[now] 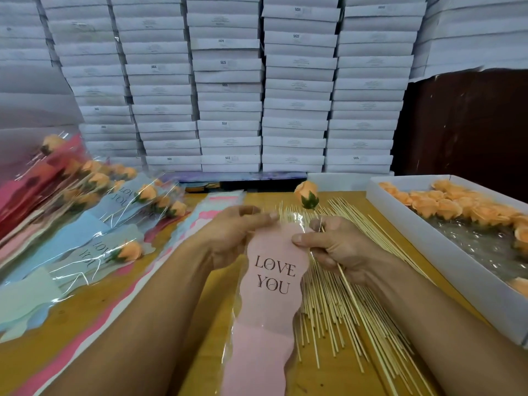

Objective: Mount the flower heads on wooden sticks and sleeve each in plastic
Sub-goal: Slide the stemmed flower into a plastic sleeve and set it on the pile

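I hold a pink plastic sleeve printed LOVE YOU over the middle of the table. My left hand pinches its top left edge. My right hand pinches the top right edge and also grips a thin wooden stick that runs down across the palm. An orange flower head with green leaves stands on that stick just above the sleeve's open mouth. Loose wooden sticks lie spread on the table under and beside my right hand.
A white tray at the right holds several orange flower heads. Finished sleeved flowers pile up at the left over spare sleeves. Stacked white boxes wall the back of the wooden table.
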